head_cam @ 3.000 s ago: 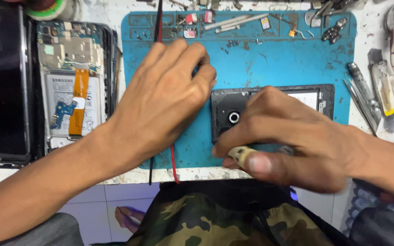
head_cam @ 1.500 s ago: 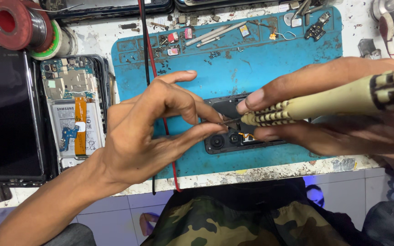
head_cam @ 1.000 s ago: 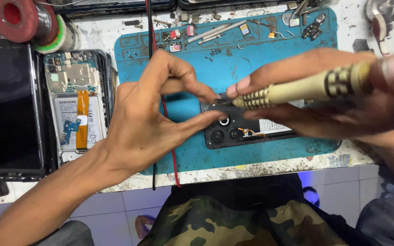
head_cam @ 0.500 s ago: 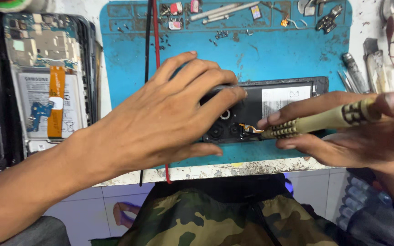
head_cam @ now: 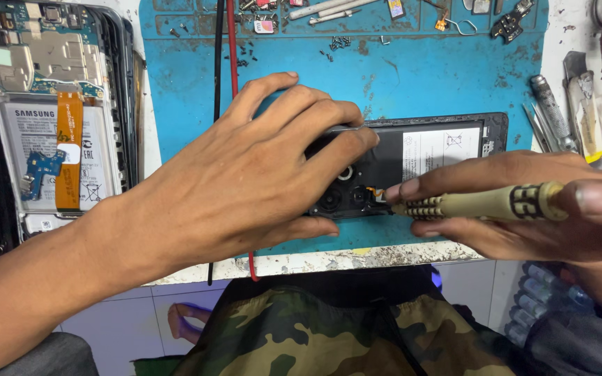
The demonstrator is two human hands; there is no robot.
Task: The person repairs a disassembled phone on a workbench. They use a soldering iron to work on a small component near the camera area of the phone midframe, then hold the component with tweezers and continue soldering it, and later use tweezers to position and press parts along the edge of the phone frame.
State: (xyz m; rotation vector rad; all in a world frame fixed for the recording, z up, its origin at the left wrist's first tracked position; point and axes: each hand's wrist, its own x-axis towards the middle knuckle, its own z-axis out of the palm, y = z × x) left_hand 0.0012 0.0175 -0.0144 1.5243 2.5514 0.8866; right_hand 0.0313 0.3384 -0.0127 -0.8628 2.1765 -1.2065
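Note:
A black opened phone (head_cam: 426,150) lies flat on the blue work mat (head_cam: 398,76), its white battery label facing up. My left hand (head_cam: 245,174) presses down on the phone's left end, fingers spread over the camera area. In my right hand (head_cam: 524,219) is a yellowish screwdriver (head_cam: 482,204), held nearly level. The screwdriver's tip touches the phone's inside near the lower camera openings, just right of my left fingertips.
A second opened phone (head_cam: 50,118) with an orange flex cable lies to the left. Red and black wires (head_cam: 224,42) run down across the mat. Loose screws, small parts and tweezers (head_cam: 329,10) sit along the mat's far edge. More tools (head_cam: 559,111) lie at right.
My left hand has gone from pinching at the phone to lying flat on its left end. The screwdriver has dropped lower and more level, its tip now on the phone's inside.

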